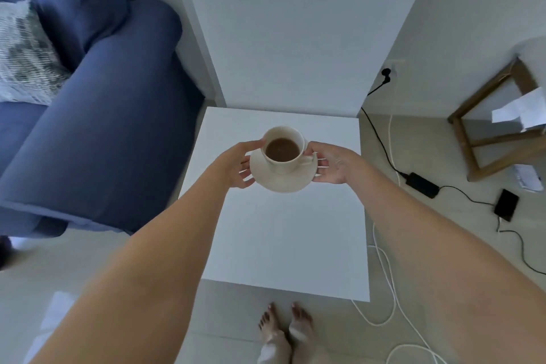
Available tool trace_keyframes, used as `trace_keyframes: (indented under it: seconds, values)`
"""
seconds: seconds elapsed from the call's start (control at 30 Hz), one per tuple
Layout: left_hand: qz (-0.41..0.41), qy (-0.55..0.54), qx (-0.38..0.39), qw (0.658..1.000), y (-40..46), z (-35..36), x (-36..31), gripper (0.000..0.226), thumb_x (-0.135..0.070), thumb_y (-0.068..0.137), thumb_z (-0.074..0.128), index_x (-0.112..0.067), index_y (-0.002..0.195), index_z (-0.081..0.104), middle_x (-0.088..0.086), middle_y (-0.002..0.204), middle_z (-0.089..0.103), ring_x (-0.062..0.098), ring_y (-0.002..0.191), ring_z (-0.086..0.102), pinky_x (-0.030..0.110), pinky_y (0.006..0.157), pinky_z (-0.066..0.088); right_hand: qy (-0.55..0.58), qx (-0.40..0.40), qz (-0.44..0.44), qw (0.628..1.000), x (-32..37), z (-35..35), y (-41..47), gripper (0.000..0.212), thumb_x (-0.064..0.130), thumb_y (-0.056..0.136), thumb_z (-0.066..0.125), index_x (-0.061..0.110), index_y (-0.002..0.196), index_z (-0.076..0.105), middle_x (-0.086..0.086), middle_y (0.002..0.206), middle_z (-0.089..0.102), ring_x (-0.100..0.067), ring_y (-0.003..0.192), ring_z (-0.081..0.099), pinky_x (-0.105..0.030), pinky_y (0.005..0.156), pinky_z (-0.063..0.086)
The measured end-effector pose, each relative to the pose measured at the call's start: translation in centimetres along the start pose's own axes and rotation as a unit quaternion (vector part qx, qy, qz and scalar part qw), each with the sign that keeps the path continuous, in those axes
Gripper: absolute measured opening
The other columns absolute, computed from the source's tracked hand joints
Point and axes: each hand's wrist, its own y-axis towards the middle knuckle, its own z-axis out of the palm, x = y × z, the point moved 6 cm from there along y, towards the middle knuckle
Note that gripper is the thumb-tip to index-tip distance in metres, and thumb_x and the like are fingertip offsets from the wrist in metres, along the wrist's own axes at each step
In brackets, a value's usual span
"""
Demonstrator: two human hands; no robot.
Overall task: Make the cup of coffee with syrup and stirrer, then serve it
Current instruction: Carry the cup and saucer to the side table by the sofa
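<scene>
Both hands, left [240,167] and right [334,163], had fingers [322,162] closed under opposite sides of the saucer [283,179], holding the full cup [283,148] level above the far part of the white counter [283,245], directly below.

Cup [284,148] and saucer [283,179]: cream ceramic, smooth, softly glossy. Side table [283,233]: white top, smooth and matt. Sofa [97,115]: blue woven cloth, matt. Cushion [25,53]: grey-white knitted fabric, rough-textured. Stool frame [496,124]: brown wood, plain finish. Floor [437,133]: pale tile, faint sheen. Power adapter [422,185]: black plastic, matt.
</scene>
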Motion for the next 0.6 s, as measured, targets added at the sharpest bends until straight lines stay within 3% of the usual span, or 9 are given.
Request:
trace_keyframes:
  seconds: [0.13, 0.27, 0.47, 0.6]
  values:
    - [-0.013, -0.005, 0.003, 1.0, 4.3, -0.4, 1.7, 0.064, -0.038, 0.065, 0.084, -0.012, 0.117, 0.059, 0.001, 0.113, 0.064, 0.017, 0.104, 0.06, 0.037, 0.095, 0.047, -0.022, -0.016, 0.019, 0.999, -2.1, -0.7, 4.9, 0.019, 0.013, 0.068, 0.066, 0.014, 0.086, 0.06, -0.005, 0.092, 0.061, -0.02, 0.085, 0.06, -0.032, 0.088, 0.05]
    - [-0.023, -0.012, 0.007, 1.0, 7.9, -1.2, 2.9, 0.062, -0.037, 0.067, 0.082, -0.013, 0.119, 0.059, 0.0, 0.11, 0.063, 0.016, 0.102, 0.06, 0.036, 0.094, 0.047, -0.026, -0.025, 0.025, 0.999, -3.7, -0.6, 8.6, 0.016, 0.013, 0.068, 0.067, 0.016, 0.082, 0.062, -0.002, 0.086, 0.062, -0.016, 0.081, 0.06, -0.024, 0.071, 0.05]
    - [-0.035, -0.048, -0.004, 0.998, 12.1, -2.4, 4.4, 0.061, -0.031, 0.069, 0.082, -0.014, 0.122, 0.058, 0.001, 0.116, 0.062, 0.017, 0.107, 0.059, 0.037, 0.097, 0.046, -0.018, -0.016, 0.029, 0.999, -5.5, -0.1, 13.0, 0.021, 0.009, 0.068, 0.068, 0.014, 0.088, 0.062, -0.002, 0.086, 0.062, -0.017, 0.08, 0.06, -0.024, 0.069, 0.05]
    - [-0.03, -0.065, -0.009, 0.997, 13.9, -2.8, 4.7, 0.062, -0.025, 0.069, 0.082, -0.015, 0.125, 0.056, 0.002, 0.119, 0.062, 0.019, 0.107, 0.058, 0.037, 0.094, 0.047, 0.001, -0.014, 0.026, 1.0, -6.3, 0.2, 15.0, 0.011, 0.006, 0.07, 0.067, 0.013, 0.077, 0.061, -0.003, 0.079, 0.061, -0.017, 0.075, 0.06, -0.023, 0.067, 0.05]
